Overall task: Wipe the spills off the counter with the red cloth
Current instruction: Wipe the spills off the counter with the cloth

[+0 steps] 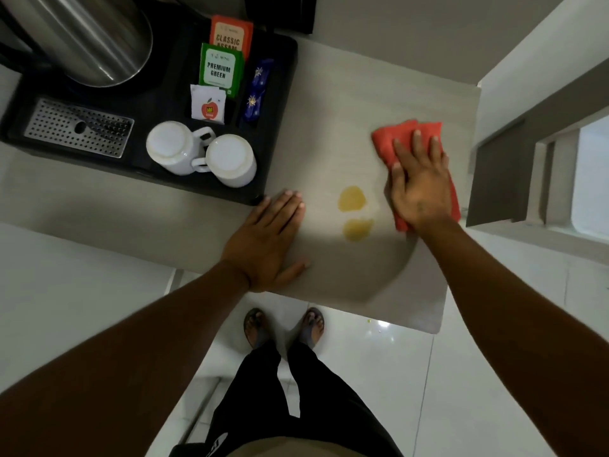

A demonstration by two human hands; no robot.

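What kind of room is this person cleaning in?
Probably a hotel room's tea corner. A black tray holds a steel kettle, tea sachets and two upturned white mugs, the sort of set laid out for guests, on a small counter over tiled floor.

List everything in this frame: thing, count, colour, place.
spills: 2, yellow, counter, between the hands
cloth: 1, red, counter, under right hand
counter: 1, pale grey
tray: 1, black, counter's left part
kettle: 1, steel, tray's far left
mugs: 2, white, upside down, tray's near edge
tea packets: 2, orange and green, tray
grate: 1, metal, tray
left hand: flat on counter
right hand: flat on cloth
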